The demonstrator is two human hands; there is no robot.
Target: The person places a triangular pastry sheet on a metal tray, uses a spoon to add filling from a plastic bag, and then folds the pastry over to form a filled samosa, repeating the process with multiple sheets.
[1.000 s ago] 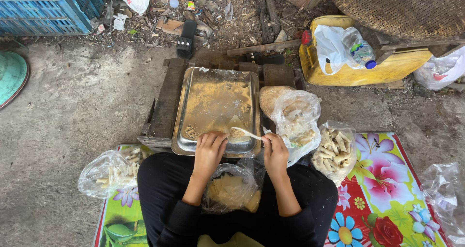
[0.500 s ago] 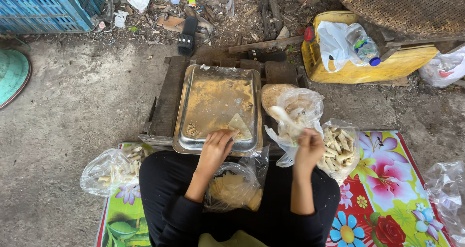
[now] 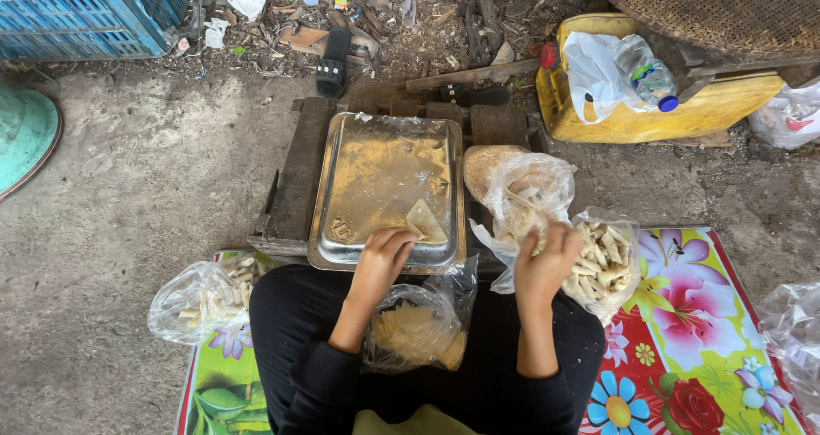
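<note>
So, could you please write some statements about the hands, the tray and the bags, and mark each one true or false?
1. The left hand touches a triangular wrapper lying on the metal tray. True.
2. The right hand rests flat on the tray. False: it reaches into a clear plastic bag to the right of the tray.
3. A bag of flat yellow sheets lies on the person's lap. True.
4. The tray is full of finished rolls. False: it holds one wrapper and some residue.
5. A blue crate stands at the upper left. True.
</note>
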